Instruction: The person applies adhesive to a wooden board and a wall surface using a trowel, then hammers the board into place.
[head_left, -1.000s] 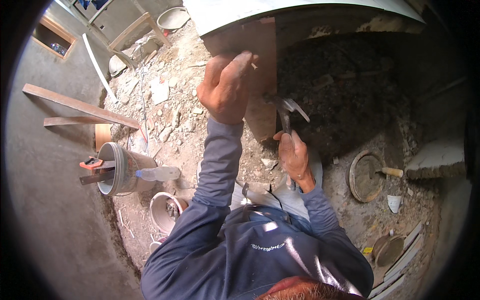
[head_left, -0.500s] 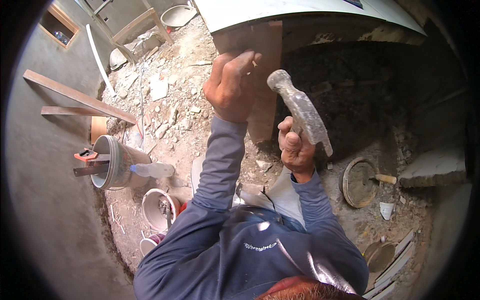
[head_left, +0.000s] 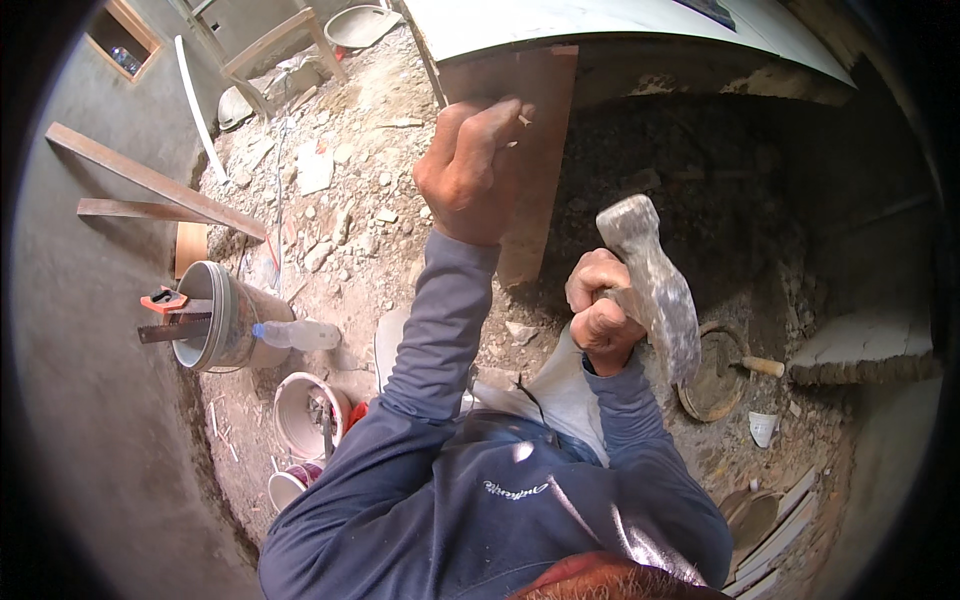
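Observation:
My left hand [head_left: 470,165] is raised and pinches a small nail [head_left: 522,121] against an upright reddish wooden board [head_left: 535,170] that stands under a white slab [head_left: 600,25]. My right hand [head_left: 598,315] grips the handle of a dusty steel hammer [head_left: 655,285], held up close to the camera with its head near the top, to the right of the board and apart from it. Both arms wear dark blue sleeves.
Rubble covers the ground [head_left: 330,190]. At the left stand a grey bucket [head_left: 215,315] with tools across it, a plastic bottle [head_left: 295,335], a white pail [head_left: 305,415] and wooden battens [head_left: 150,180]. A round pan with a trowel [head_left: 715,370] lies right, by a concrete block [head_left: 860,350].
My right hand has swung the hammer up from low near the board's foot to close by the camera. My left hand has kept to the board.

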